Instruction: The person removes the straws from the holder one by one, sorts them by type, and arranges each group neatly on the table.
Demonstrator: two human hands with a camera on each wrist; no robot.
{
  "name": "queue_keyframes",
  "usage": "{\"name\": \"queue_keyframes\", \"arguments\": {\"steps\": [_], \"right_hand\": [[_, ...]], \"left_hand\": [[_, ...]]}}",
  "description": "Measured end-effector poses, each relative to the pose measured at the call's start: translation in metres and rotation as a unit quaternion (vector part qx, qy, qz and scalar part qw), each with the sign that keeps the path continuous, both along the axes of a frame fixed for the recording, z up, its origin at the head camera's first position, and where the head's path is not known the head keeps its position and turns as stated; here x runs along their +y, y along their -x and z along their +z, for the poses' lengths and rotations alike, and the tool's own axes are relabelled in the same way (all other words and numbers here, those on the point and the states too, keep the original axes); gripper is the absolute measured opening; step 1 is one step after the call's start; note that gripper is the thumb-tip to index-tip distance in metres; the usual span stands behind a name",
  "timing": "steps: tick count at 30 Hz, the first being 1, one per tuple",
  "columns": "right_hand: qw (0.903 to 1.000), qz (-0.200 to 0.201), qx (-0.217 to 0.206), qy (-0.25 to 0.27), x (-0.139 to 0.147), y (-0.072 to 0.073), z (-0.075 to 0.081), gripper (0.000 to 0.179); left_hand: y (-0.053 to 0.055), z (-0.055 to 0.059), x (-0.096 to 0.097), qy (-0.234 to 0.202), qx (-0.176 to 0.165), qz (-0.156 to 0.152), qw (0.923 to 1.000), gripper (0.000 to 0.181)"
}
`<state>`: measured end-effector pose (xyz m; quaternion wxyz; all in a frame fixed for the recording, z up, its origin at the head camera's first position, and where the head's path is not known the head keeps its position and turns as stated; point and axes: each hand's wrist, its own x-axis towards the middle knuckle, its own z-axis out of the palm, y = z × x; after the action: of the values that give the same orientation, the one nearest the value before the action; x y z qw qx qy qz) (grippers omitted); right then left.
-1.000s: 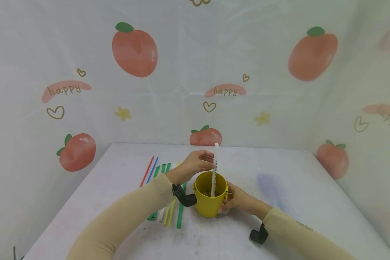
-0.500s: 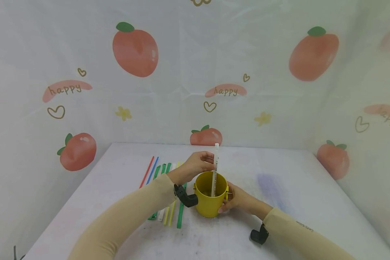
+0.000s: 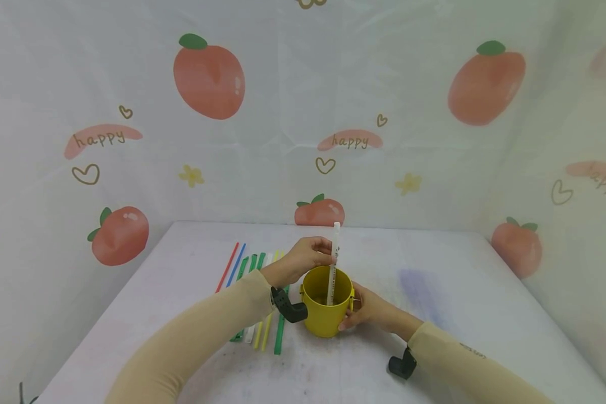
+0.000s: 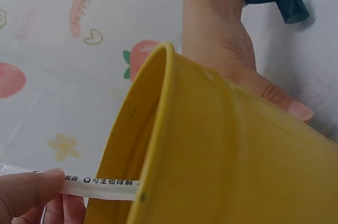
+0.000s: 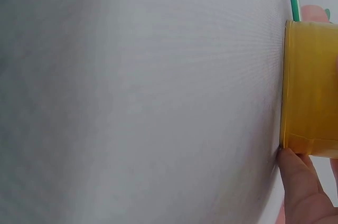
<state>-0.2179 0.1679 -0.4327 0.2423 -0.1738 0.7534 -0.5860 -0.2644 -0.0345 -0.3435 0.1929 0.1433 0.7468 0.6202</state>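
Note:
A white paper-wrapped straw point(image 3: 335, 252) with dark print stands nearly upright, its lower part inside a small yellow bucket point(image 3: 325, 320). My left hand point(image 3: 303, 257) pinches the straw above the rim; in the left wrist view the thumb point(image 4: 31, 189) presses against the wrapper. On the bucket's right side my right hand point(image 3: 366, 307) grips the wall low down, thumb at the front and the other fingers partly hidden behind it. In the right wrist view, fingers point(image 5: 298, 176) touch the bucket near its base point(image 5: 288, 129).
Left of the bucket, partly under my left forearm, lie several straws: a red one point(image 3: 227, 266), a blue one point(image 3: 236, 265), green-wrapped ones point(image 3: 280, 334), yellow ones point(image 3: 266, 334) and white. A patterned cloth wall point(image 3: 272, 168) rises behind the white table point(image 3: 363, 370).

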Motion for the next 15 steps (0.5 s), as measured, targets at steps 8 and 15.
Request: {"name": "queue_keyframes", "arguments": {"steps": [8, 15], "right_hand": [[1.0, 0.002, -0.001, 0.001, -0.0001, 0.0015, -0.0002, 0.095], [1.0, -0.002, -0.004, 0.006, 0.0001, 0.0009, -0.0015, 0.096]], "left_hand": [[0.0002, 0.0008, 0.0003, -0.009, 0.005, -0.004, 0.9999, 0.022], [0.0006, 0.0027, 0.0016, -0.01, -0.006, 0.015, 0.9998, 0.026]]}}
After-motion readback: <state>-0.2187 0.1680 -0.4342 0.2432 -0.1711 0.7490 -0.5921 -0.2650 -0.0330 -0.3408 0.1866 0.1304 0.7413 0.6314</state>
